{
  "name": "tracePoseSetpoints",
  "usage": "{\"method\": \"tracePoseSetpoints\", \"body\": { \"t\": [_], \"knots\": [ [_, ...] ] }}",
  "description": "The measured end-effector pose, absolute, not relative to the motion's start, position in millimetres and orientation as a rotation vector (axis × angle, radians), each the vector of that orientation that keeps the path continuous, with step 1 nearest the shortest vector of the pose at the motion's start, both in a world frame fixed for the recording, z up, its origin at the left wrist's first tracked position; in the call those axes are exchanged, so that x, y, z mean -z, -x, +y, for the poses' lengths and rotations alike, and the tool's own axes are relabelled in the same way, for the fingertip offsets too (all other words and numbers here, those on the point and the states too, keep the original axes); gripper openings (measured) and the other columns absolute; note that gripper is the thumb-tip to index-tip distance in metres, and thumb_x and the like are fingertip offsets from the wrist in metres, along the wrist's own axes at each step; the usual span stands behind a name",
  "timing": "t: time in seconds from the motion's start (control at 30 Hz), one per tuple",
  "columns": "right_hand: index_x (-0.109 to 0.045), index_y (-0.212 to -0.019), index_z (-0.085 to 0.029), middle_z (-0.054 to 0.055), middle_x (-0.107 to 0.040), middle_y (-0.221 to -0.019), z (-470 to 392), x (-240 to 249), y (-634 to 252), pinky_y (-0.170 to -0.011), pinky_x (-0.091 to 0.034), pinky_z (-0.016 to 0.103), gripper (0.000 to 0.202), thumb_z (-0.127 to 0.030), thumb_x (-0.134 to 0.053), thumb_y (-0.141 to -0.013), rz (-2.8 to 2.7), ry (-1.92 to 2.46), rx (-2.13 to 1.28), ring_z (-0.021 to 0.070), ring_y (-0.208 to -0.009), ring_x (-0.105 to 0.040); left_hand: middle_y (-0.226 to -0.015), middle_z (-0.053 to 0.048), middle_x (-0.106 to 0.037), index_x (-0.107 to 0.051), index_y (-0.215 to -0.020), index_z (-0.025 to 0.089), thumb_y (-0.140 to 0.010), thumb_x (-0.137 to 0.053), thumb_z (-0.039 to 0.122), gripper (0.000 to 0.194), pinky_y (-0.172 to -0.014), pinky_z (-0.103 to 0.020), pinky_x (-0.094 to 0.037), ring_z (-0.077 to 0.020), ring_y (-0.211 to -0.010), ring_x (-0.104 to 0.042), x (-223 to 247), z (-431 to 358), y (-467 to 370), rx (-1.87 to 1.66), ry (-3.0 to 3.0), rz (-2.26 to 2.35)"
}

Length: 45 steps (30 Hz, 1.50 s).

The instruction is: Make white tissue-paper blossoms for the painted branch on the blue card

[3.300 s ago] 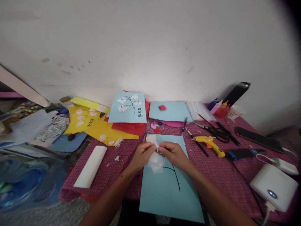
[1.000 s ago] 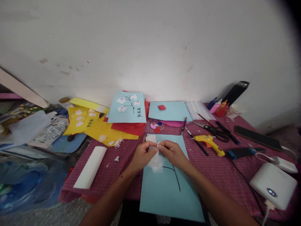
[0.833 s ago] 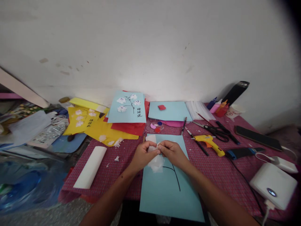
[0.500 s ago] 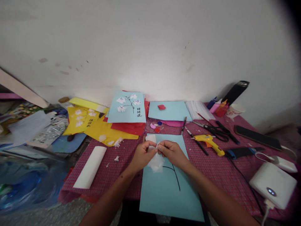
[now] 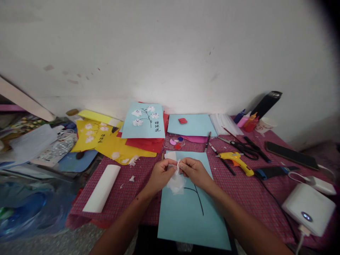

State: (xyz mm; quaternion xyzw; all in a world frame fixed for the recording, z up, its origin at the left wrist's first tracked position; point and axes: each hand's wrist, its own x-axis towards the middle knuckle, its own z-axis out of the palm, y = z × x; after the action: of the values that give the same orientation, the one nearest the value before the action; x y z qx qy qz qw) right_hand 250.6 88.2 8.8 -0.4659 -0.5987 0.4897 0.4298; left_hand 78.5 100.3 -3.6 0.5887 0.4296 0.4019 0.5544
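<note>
My left hand (image 5: 162, 174) and my right hand (image 5: 195, 172) meet above a light blue sheet (image 5: 191, 226). Thumb and fingers of both are pinched on thin white tissue paper (image 5: 175, 184), gathered at the top and spreading out below. The blue sheet bears a drawn black branch (image 5: 199, 202), partly covered by my hands. A small white paper piece (image 5: 170, 155) lies at the sheet's top left corner, partly behind my left fingers.
On the right lie a yellow glue gun (image 5: 236, 162), black scissors (image 5: 240, 146), a phone (image 5: 290, 155) and a white power bank (image 5: 309, 209). A finished flower picture (image 5: 136, 131) leans at the back. A folded white paper strip (image 5: 103, 189) lies left; yellow sheets (image 5: 108, 141) are behind it.
My right fingers have shifted slightly rightward along the top of the tissue, and a little more white paper shows between the fingertips. My left hand is nearly still.
</note>
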Motion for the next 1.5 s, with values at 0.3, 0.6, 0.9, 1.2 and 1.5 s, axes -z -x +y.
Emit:
{"method": "tracePoseSetpoints", "body": {
  "t": [0.3, 0.6, 0.9, 1.2, 1.5],
  "knots": [
    [-0.058, -0.067, -0.017, -0.003, -0.052, -0.058, 86.5, -11.0, -249.6, -0.049, -0.034, 0.021, 0.023, -0.031, -0.057, -0.085, -1.501, 1.218, -1.174, 0.0094, -0.052, -0.045, -0.076, -0.001, -0.063, -0.066, -0.093, 0.016, -0.075, -0.068, 0.034, 0.025, -0.055, -0.019, -0.038, -0.0092, -0.061, -0.051, 2.0, 98.7, -78.2, -0.937, -1.472, 1.016],
    [-0.059, -0.065, -0.017, -0.003, -0.053, -0.058, 87.3, -12.2, -249.5, -0.048, -0.034, 0.021, 0.026, -0.033, -0.057, -0.085, -1.484, 1.199, -1.2, 0.0092, -0.051, -0.045, -0.081, -0.004, -0.067, -0.069, -0.092, 0.014, -0.082, -0.058, 0.03, 0.021, -0.057, -0.021, -0.041, -0.0127, -0.067, -0.057, 3.1, 100.7, -78.2, -0.938, -1.463, 1.018],
    [-0.059, -0.066, -0.017, -0.002, -0.055, -0.06, 88.6, -9.4, -250.0, -0.048, -0.035, 0.021, 0.025, -0.034, -0.058, -0.085, -1.453, 1.174, -1.274, 0.0086, -0.05, -0.047, -0.076, -0.003, -0.065, -0.069, -0.087, 0.014, -0.083, -0.056, 0.03, 0.02, -0.056, -0.021, -0.04, -0.0115, -0.064, -0.054, 1.4, 100.8, -78.7, -0.959, -1.483, 1.047],
    [-0.06, -0.07, -0.016, -0.001, -0.057, -0.062, 88.4, -11.8, -252.2, -0.048, -0.036, 0.021, 0.025, -0.036, -0.058, -0.084, -1.42, 1.148, -1.335, 0.0086, -0.05, -0.046, -0.07, 0.0, -0.061, -0.067, -0.084, 0.014, -0.081, -0.057, 0.032, 0.021, -0.052, -0.02, -0.036, -0.0097, -0.057, -0.048, -3.2, 99.2, -80.1, -0.958, -1.388, 1.071],
    [-0.06, -0.072, -0.016, -0.001, -0.054, -0.064, 87.9, -9.6, -251.2, -0.051, -0.037, 0.022, 0.021, -0.035, -0.061, -0.08, -1.505, 1.244, -1.189, 0.0102, -0.056, -0.045, -0.071, -0.001, -0.062, -0.069, -0.084, 0.015, -0.08, -0.058, 0.033, 0.021, -0.053, -0.02, -0.038, -0.0104, -0.059, -0.051, -1.8, 99.3, -80.8, -0.967, -1.417, 1.08]
  ]
}}
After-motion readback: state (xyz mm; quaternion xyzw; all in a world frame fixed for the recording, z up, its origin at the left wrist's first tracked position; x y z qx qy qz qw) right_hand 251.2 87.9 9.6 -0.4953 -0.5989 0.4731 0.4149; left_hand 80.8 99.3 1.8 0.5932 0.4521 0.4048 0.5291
